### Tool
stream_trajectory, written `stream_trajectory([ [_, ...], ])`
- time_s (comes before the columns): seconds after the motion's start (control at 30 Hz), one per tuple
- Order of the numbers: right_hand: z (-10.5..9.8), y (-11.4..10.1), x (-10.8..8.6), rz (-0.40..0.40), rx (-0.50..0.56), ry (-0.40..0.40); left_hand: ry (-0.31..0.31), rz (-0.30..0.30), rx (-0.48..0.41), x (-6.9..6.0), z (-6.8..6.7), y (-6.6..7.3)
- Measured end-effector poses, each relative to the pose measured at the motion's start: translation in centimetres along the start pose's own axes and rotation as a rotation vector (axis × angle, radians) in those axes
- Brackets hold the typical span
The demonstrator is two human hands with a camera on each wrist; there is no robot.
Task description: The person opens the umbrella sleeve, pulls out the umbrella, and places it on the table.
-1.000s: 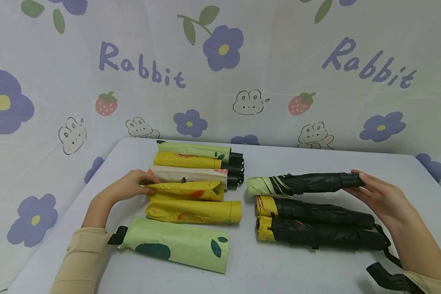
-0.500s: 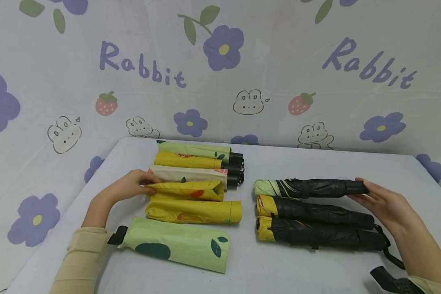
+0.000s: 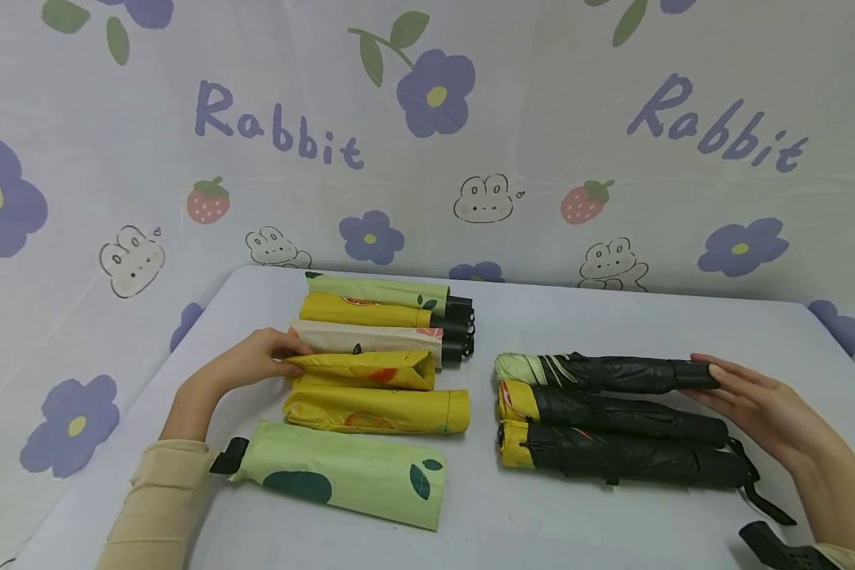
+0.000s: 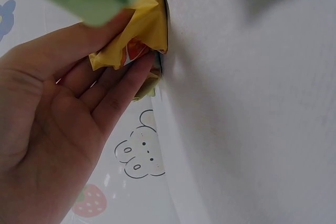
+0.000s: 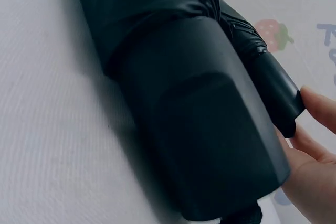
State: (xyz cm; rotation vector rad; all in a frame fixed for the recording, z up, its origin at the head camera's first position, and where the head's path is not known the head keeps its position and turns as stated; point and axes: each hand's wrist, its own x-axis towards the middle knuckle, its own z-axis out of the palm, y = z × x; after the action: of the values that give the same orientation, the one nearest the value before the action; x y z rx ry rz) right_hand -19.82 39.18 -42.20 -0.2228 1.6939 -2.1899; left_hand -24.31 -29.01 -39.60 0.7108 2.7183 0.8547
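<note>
My left hand (image 3: 260, 360) pinches the left end of a yellow umbrella sleeve (image 3: 363, 369), whose right end gapes. The left wrist view shows this yellow sleeve (image 4: 137, 30) between thumb and fingers. Just nearer lies a second yellow sleeve (image 3: 378, 410), then a light green sleeve (image 3: 349, 475) with a black strap. On the right, my right hand (image 3: 762, 404) holds the handle end of a folded black umbrella (image 3: 620, 374) with a light green tip. In the right wrist view, the thumb and fingers meet its black handle (image 5: 278, 90). A nearer umbrella handle (image 5: 205, 114) partly covers that view.
Beyond the left hand lie three sleeved umbrellas: green (image 3: 378, 290), yellow (image 3: 363, 310) and cream (image 3: 370, 339). Two folded black umbrellas with yellow tips, one farther (image 3: 634, 413) and one nearer (image 3: 634, 455), lie beside the held one. A white table (image 3: 541, 522) bears everything.
My right hand has moved the green-tipped umbrella nearer and slightly right, up against the yellow-tipped umbrellas. My left hand and the sleeve it pinches have stayed put.
</note>
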Motion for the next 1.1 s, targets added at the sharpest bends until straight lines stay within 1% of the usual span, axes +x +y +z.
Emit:
stream_trajectory([
  [0.07,-0.2,0.2,-0.1,0.004,-0.016,0.0,0.0,-0.001,0.0,0.0,0.0,0.0],
  [0.13,-0.3,0.3,-0.1,0.004,-0.041,0.022,-0.001,-0.002,0.001,0.0,0.0,0.0],
  [0.27,-0.8,0.6,-0.4,-0.007,-0.147,0.054,-0.003,-0.001,0.001,0.1,0.0,0.1],
  [0.33,-1.1,0.8,-0.5,-0.011,-0.195,0.058,-0.004,-0.002,0.003,0.1,0.0,0.2],
  [0.47,-1.4,1.1,-0.6,0.003,-0.253,0.069,-0.005,-0.005,-0.001,0.0,0.0,0.3],
  [0.6,-1.4,1.2,-0.6,0.027,-0.319,0.089,-0.005,-0.008,-0.005,0.0,0.0,0.2],
  [0.87,-1.3,1.1,-0.7,0.044,-0.473,0.105,-0.001,-0.004,-0.009,0.0,0.0,0.0],
  [1.1,-1.0,1.0,-0.9,0.07,-0.586,0.166,0.001,-0.011,-0.018,0.1,0.0,-0.1],
])
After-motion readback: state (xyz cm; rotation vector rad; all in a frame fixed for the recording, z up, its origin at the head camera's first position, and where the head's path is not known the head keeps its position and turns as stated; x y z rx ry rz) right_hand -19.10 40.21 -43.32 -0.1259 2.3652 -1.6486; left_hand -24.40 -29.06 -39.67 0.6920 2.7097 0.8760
